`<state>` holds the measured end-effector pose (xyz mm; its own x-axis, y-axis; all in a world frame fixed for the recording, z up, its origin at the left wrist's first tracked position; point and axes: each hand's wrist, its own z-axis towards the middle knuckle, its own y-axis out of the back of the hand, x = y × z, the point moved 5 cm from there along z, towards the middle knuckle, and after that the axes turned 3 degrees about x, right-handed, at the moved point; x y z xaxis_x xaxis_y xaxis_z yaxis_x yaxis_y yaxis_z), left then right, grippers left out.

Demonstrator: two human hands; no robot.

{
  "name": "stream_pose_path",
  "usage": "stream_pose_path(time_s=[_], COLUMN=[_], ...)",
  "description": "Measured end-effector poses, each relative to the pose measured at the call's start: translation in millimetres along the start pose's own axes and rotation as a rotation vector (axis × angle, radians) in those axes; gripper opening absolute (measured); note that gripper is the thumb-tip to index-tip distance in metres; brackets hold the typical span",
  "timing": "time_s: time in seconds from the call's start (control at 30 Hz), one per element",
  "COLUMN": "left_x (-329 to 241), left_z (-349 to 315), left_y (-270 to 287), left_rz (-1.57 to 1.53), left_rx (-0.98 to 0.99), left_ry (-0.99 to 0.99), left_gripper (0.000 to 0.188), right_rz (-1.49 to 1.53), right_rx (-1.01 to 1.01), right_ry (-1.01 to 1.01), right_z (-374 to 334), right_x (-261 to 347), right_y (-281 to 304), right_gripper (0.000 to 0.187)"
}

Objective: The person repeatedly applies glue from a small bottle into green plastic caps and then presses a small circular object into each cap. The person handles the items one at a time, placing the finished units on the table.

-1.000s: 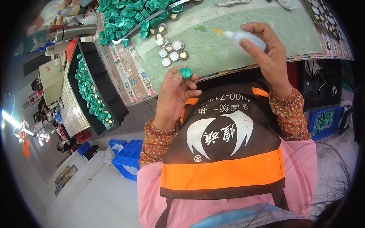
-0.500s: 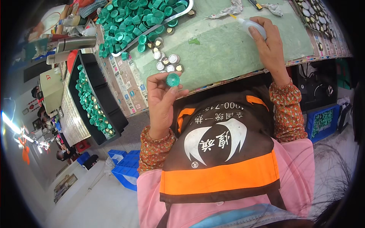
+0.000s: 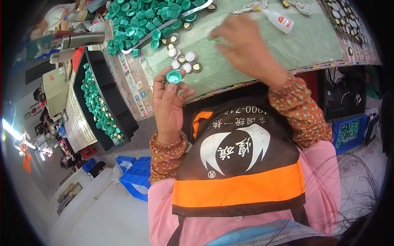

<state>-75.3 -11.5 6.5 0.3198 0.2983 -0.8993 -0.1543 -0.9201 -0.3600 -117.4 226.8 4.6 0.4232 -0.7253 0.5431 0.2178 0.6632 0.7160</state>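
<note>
My left hand (image 3: 167, 102) pinches a green fluted bottle cap (image 3: 174, 77) at the table's front edge, its hollow side facing up. My right hand (image 3: 246, 47) is over the green work surface (image 3: 303, 49), its fingers pointing left and smeared by motion. A small white squeeze bottle (image 3: 279, 21) with a yellow tip lies beyond that hand, apart from it. Just past the held cap sits a loose group of small dark-rimmed caps (image 3: 191, 56), with white or gold-coloured centres.
A metal-rimmed tray (image 3: 172, 22) heaped with green caps stands at the far left. Another tray (image 3: 344, 22) at the far right holds dark-rimmed caps. Beside the table on the left is a black bin (image 3: 111, 90) of green caps. Crumpled tissue (image 3: 250, 7) lies near the bottle.
My right hand has let go of the squeeze bottle, which now lies on the table, and has swung left. My left hand has moved slightly left and away from me with the green cap.
</note>
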Motion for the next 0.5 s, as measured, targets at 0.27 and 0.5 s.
stream_pose_path(time_s=[0.27,0.5], left_x=[-1.5,9.2], left_z=[-4.5,-7.0], left_y=[4.6,14.5], left_rz=[0.003,0.003], left_rx=[-0.013,-0.025], left_ry=[-0.007,0.013], left_gripper=[0.042,0.044], right_rz=[-0.001,0.165], right_rx=[0.248,0.167], right_ry=[0.072,0.101], right_z=[18.2,12.9], right_x=[32.6,12.8], right_y=[-69.4,-48.3], right_gripper=[0.031,0.019])
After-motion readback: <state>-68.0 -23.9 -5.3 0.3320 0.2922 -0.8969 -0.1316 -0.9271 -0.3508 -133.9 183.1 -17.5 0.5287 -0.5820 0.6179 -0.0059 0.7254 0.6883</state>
